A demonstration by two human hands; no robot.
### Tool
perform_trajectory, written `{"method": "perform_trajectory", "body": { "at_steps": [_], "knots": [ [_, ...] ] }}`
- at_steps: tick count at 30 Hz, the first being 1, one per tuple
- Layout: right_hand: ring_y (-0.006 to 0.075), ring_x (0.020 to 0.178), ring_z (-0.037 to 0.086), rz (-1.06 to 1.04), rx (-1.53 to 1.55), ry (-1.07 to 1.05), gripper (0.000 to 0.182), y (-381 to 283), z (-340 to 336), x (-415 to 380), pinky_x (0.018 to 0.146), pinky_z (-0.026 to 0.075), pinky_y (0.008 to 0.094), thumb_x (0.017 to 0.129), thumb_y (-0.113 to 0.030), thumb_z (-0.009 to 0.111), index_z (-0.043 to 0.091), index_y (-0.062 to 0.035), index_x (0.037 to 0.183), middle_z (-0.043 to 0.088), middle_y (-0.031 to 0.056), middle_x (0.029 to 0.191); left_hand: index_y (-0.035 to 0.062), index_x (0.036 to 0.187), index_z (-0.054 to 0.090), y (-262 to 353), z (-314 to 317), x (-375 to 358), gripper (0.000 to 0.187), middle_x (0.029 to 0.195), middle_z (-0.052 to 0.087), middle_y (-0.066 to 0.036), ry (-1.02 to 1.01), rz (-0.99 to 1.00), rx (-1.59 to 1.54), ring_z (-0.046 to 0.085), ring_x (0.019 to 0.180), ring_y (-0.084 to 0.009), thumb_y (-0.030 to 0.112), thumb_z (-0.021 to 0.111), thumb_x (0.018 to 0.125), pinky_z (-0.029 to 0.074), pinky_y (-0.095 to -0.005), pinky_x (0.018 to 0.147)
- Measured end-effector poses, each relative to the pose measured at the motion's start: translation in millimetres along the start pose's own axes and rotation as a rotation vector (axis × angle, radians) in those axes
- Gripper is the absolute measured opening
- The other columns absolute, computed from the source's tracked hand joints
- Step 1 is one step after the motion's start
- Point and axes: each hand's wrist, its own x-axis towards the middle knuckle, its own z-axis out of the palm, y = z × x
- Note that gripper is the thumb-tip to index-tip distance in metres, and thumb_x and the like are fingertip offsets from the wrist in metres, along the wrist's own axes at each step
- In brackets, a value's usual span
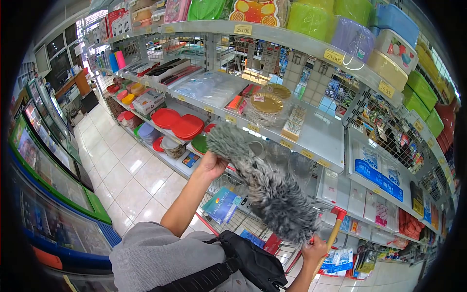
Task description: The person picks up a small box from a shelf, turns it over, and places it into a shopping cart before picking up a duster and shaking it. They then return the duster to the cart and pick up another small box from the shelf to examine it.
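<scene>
A long, fluffy grey duster [270, 187] stretches diagonally above a wire shopping cart [233, 182]. My left hand [214, 165] is at the upper end of the duster, its fingers partly hidden behind the fluff. Down at the lower end, my right hand [314, 248] is closed around the duster's handle end, beside the cart's yellow handle bar [332, 236]. In the cart lies a blue Paperline pack [223, 205], with further packs partly covered by the duster and a black bag [253, 258] worn on my body.
Ahead, a shelf [311, 129] holds gold plates [266, 103], clear plastic packs [209, 87] and a small box stack [294, 122]. Red containers [187, 126] stand lower down. Green-framed freezers [58, 170] line the left side, across a tiled aisle [114, 168]. Plastic boxes fill the top shelf.
</scene>
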Motion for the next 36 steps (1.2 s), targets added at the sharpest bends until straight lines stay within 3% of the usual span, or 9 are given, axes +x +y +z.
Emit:
{"method": "perform_trajectory", "body": {
  "at_steps": [2,6,8,11,17,20,22,25,36],
  "knots": [
    [0.0325,0.045,0.051,0.04,0.027,0.029,0.01,1,12,-3,0.044,0.036,0.0392,0.065,-0.014,0.062,0.056,-0.0066,0.064,0.05,0.0136,0.05,0.0053,0.103,0.058,5,-24,17,0.019,0.091,0.062,-0.002,-0.387,-0.042,-0.03,0.054,0.067,-0.0087,0.02,0.059,0.091,0.049,-0.0206,0.059],
    [0.0327,0.047,0.053,0.078,-0.016,-0.026,0.009,8,15,-8,0.045,0.037,0.0393,0.066,-0.013,0.062,0.056,-0.0068,0.064,0.051,0.0137,0.051,0.0074,0.102,0.058,-1,-5,4,0.018,0.093,0.063,-0.002,-0.3,0.043,0.127,0.055,0.07,-0.0077,0.021,0.06,0.09,0.049,-0.0207,0.061],
    [0.0318,0.047,0.054,0.012,-0.024,-0.059,0.007,8,13,-7,0.045,0.037,0.0379,0.067,-0.012,0.062,0.057,-0.0071,0.066,0.052,0.0136,0.052,0.0079,0.102,0.058,-3,2,2,0.022,0.093,0.063,0.0,-0.048,0.075,0.112,0.056,0.072,-0.0074,0.027,0.058,0.091,0.046,-0.0205,0.062],
    [0.0326,0.045,0.052,0.068,-0.005,0.009,0.02,1,17,-5,0.044,0.039,0.0403,0.063,-0.016,0.064,0.047,-0.0081,0.058,0.05,0.0122,0.05,0.0085,0.104,0.058,4,-13,6,0.023,0.092,0.063,0.001,-0.385,0.06,0.199,0.056,0.073,-0.0074,0.027,0.057,0.092,0.045,-0.0206,0.062],
    [0.0327,0.045,0.052,0.009,-0.025,-0.023,0.022,4,13,-4,0.043,0.038,0.0411,0.065,-0.018,0.065,0.047,-0.0071,0.058,0.051,0.0129,0.05,0.0095,0.102,0.055,-3,8,-9,0.018,0.098,0.06,-0.003,-0.098,0.116,0.173,0.056,0.081,-0.0122,0.022,0.058,0.09,0.047,-0.0262,0.065],
    [0.033,0.046,0.052,0.105,-0.047,0.006,0.01,-2,16,-3,0.044,0.037,0.0389,0.066,-0.014,0.061,0.056,-0.0058,0.064,0.052,0.0156,0.053,0.0089,0.104,0.052,4,-18,15,0.023,0.102,0.058,-0.006,-0.284,-0.031,0.135,0.055,0.084,-0.0161,0.023,0.059,0.088,0.047,-0.031,0.069],
    [0.0332,0.046,0.052,0.099,-0.04,-0.007,0.01,3,16,-3,0.044,0.037,0.0391,0.066,-0.013,0.061,0.054,-0.0057,0.063,0.052,0.0157,0.053,0.0079,0.108,0.05,1,-20,19,0.03,0.103,0.058,-0.008,-0.209,-0.028,0.196,0.055,0.086,-0.0192,0.031,0.053,0.089,0.047,-0.0338,0.07],
    [0.0336,0.046,0.051,0.101,-0.021,-0.015,0.012,0,13,-2,0.044,0.036,0.0393,0.065,-0.012,0.06,0.051,-0.0056,0.061,0.052,0.0157,0.053,0.0061,0.116,0.048,2,-6,3,0.041,0.108,0.057,-0.01,-0.295,-0.052,0.228,0.054,0.093,-0.0214,0.037,0.031,0.094,0.046,-0.0362,0.08],
    [0.0325,0.046,0.052,0.071,-0.075,-0.028,0.015,13,12,-4,0.044,0.039,0.0411,0.06,-0.014,0.062,0.049,-0.0077,0.057,0.051,0.0129,0.051,0.0048,0.117,0.053,6,-6,1,0.033,0.115,0.056,-0.006,-0.339,0.045,0.326,0.052,0.104,-0.0178,0.029,0.043,0.096,0.041,-0.034,0.092]
  ]
}}
